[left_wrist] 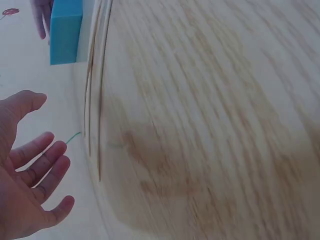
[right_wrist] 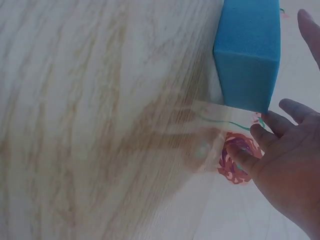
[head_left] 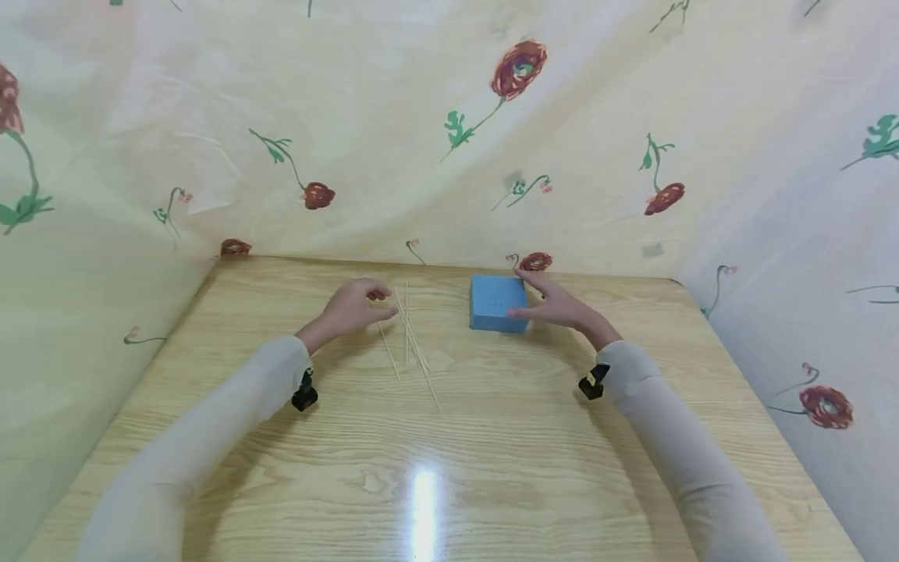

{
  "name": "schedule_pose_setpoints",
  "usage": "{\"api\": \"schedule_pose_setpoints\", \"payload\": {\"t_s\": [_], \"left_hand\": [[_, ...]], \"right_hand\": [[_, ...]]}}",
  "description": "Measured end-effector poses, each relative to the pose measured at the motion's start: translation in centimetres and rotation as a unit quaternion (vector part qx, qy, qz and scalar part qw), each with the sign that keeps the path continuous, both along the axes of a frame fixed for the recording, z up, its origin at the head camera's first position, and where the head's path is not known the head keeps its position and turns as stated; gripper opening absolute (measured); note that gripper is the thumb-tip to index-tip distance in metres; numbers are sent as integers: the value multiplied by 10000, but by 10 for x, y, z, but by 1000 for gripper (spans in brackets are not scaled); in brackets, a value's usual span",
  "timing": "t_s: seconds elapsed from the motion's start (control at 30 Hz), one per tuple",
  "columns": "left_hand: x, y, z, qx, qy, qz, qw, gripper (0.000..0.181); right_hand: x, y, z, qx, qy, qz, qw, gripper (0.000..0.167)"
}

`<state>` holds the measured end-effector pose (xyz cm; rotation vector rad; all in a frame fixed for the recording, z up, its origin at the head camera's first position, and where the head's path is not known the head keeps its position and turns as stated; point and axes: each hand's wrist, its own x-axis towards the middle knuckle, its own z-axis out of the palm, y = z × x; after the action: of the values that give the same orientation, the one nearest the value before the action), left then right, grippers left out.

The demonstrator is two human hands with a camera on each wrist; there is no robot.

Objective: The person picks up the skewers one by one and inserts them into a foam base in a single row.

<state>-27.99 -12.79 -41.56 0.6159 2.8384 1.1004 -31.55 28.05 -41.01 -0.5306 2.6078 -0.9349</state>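
A blue foam-like block (head_left: 495, 303) with small dots on its top sits toward the back of the table. To its left lie several thin wooden sticks (head_left: 416, 343), loosely crossing one another. My left hand (head_left: 357, 303) hovers just left of the sticks, fingers loosely bent; the left wrist view shows nothing in it. Beside the block's right side is my right hand (head_left: 555, 303), thumb and fingers spread. In the right wrist view its fingers (right_wrist: 270, 122) are close to the block (right_wrist: 246, 65); whether they touch it I cannot tell.
The wood-grain table (head_left: 337, 468) meets a flower-patterned cloth (head_left: 393, 156) at the back and on both sides. A bright light reflection shows on the near part of the table. Each wrist wears a small black camera.
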Motion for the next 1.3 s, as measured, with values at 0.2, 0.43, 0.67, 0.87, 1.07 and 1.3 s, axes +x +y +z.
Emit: {"api": "schedule_pose_setpoints", "payload": {"t_s": [0.2, 0.43, 0.67, 0.87, 1.07, 1.3], "left_hand": [[-7, 9, -10, -147, 39, -113, 9998, 35], [-15, 18, -22, -351, 175, -183, 9991, 33], [-23, 24, -24, -494, 182, 39, 9986, 35], [-24, 26, -23, -587, 149, 114, 9981, 37], [-26, 27, -25, -645, 30, 103, 9979, 37], [-28, 25, -24, -472, -184, 33, 9987, 36]], "right_hand": [[-2, -2, -1, 27, 35, 32, 10000, 108], [-2, 1, -4, 26, 115, 43, 9999, 106], [-2, 0, -5, -11, 180, 41, 9998, 103], [-1, -1, -4, 10, 140, -37, 9999, 104], [1, -1, -4, 25, 127, -49, 9999, 105], [0, -2, -3, -48, 121, -38, 9999, 103]]}}
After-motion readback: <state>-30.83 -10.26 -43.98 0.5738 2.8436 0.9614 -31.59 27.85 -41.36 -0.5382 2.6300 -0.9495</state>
